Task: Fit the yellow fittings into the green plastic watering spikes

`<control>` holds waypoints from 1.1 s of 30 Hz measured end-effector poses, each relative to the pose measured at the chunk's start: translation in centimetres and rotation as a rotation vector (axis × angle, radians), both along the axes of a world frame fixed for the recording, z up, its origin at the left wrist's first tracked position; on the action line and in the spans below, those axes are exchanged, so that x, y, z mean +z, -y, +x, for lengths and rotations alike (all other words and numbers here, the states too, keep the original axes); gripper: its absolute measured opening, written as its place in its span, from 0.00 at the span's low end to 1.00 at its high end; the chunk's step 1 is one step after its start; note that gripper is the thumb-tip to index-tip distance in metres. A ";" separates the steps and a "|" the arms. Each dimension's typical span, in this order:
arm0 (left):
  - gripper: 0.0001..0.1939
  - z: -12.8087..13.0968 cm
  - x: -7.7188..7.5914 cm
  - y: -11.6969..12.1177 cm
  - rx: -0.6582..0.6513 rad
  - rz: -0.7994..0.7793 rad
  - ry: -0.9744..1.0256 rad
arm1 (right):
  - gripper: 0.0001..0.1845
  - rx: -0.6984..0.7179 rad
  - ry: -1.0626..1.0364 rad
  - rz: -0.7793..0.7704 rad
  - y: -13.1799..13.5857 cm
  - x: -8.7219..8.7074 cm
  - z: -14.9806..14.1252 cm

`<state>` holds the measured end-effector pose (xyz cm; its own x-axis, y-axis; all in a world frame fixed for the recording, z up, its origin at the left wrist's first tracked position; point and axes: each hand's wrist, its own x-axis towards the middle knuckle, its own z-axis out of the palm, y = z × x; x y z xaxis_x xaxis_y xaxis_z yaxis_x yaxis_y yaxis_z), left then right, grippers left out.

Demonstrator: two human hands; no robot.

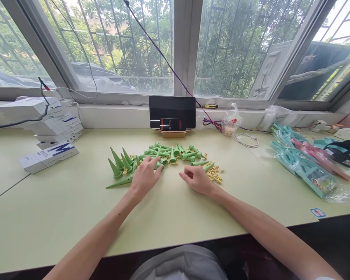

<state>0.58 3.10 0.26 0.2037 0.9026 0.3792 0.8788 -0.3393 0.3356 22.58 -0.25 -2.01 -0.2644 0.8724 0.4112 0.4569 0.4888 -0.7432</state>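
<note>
My left hand (146, 173) is over the near edge of a pile of green plastic cones (172, 155). Its thumb and forefinger close around one green cone (158, 165). To its left, several cones stand upright on their wide ends, and a long green cone (120, 182) lies flat on the tabletop. My right hand (197, 179) is closed, its fingers curled in and its thumb pressed against them. Whatever it may hold is hidden. Just beyond it lie small yellow plastic pegs (215, 173), with a few green cones beside them.
A dark tablet (172, 107) leans by the window with a phone (171, 124) before it. White boxes (49, 155) are stacked at the left. Bagged teal and pink plastic items (306, 163) lie at the right, near a coiled white cable (246, 140).
</note>
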 end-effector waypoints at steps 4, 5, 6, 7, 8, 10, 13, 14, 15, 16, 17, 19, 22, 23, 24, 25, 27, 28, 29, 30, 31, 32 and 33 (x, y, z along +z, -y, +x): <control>0.14 0.3 0.3 0.2 -0.068 0.115 0.114 | 0.20 0.004 -0.001 -0.005 0.0 -0.1 0.0; 0.14 0.4 0.4 0.3 -0.097 0.127 0.149 | 0.20 0.004 -0.002 -0.005 0.0 -0.1 0.1; 0.14 0.5 0.5 0.4 -0.127 0.127 0.187 | 0.20 0.005 -0.004 -0.004 0.0 -0.1 0.1; 0.15 0.6 0.5 0.5 -0.151 0.117 0.227 | 0.20 0.006 -0.007 -0.004 0.0 -0.2 0.1; 0.15 0.8 0.6 0.6 -0.167 0.095 0.271 | 0.20 0.008 -0.008 -0.005 -0.1 -0.2 0.1; 0.17 1.1 0.7 0.8 -0.175 0.015 0.367 | 0.19 0.009 -0.010 -0.007 -0.1 -0.2 0.1; 0.18 1.5 0.6 0.9 -0.190 -0.185 0.562 | 0.19 0.005 -0.007 -0.003 0.0 -0.2 0.0; 0.17 1.6 0.5 0.9 -0.210 -0.271 0.646 | 0.19 0.004 -0.006 -0.001 0.0 -0.1 0.0; 0.17 1.6 0.5 0.9 -0.239 -0.361 0.736 | 0.19 0.004 -0.004 0.000 0.0 -0.1 0.0; 0.17 1.7 0.4 0.8 -0.270 -0.449 0.824 | 0.19 0.004 -0.003 0.000 0.0 0.0 0.0; 0.17 1.7 0.4 0.8 -0.301 -0.528 0.902 | 0.19 0.003 -0.001 -0.002 0.0 0.0 0.0; 0.18 1.7 0.4 0.7 -0.357 -0.643 1.014 | 0.19 0.002 0.001 -0.005 0.0 0.0 0.0; 0.19 1.6 0.5 0.7 -0.405 -0.722 1.082 | 0.19 0.003 0.005 -0.009 0.0 0.0 0.0; 0.19 1.6 0.5 0.7 -0.410 -0.735 1.089 | 0.19 0.003 0.008 -0.008 0.0 -0.1 0.0; 0.19 1.6 0.6 0.7 -0.412 -0.745 1.094 | 0.19 0.005 0.010 -0.006 0.0 -0.1 0.0; 0.20 1.6 0.6 0.8 -0.412 -0.753 1.097 | 0.19 0.006 0.014 -0.005 0.0 -0.1 0.0; 0.20 1.6 0.7 0.8 -0.408 -0.771 1.104 | 0.19 0.006 0.021 -0.004 0.1 -0.1 0.0; 0.20 1.7 0.7 0.8 -0.408 -0.782 1.108 | 0.19 0.005 0.025 -0.006 0.1 -0.1 0.0; 0.20 1.7 0.8 0.8 -0.410 -0.796 1.111 | 0.19 0.005 0.027 -0.007 0.1 -0.1 0.0; 0.20 1.7 0.7 0.8 -0.413 -0.809 1.112 | 0.19 0.005 0.029 -0.008 0.1 0.0 0.0; 0.20 1.6 0.7 0.7 -0.414 -0.819 1.113 | 0.19 0.007 0.029 -0.009 0.1 0.0 0.0; 0.19 1.6 0.7 0.7 -0.412 -0.824 1.111 | 0.19 0.010 0.029 -0.009 0.1 0.0 0.0; 0.19 1.6 0.6 0.7 -0.406 -0.824 1.104 | 0.19 0.013 0.026 -0.009 0.1 0.0 0.0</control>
<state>2.19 2.42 0.90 0.4472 0.8907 -0.0823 -0.0651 0.1241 0.9901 22.55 -0.39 -2.04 -0.2863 0.8723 0.3963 0.4699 0.4883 -0.7353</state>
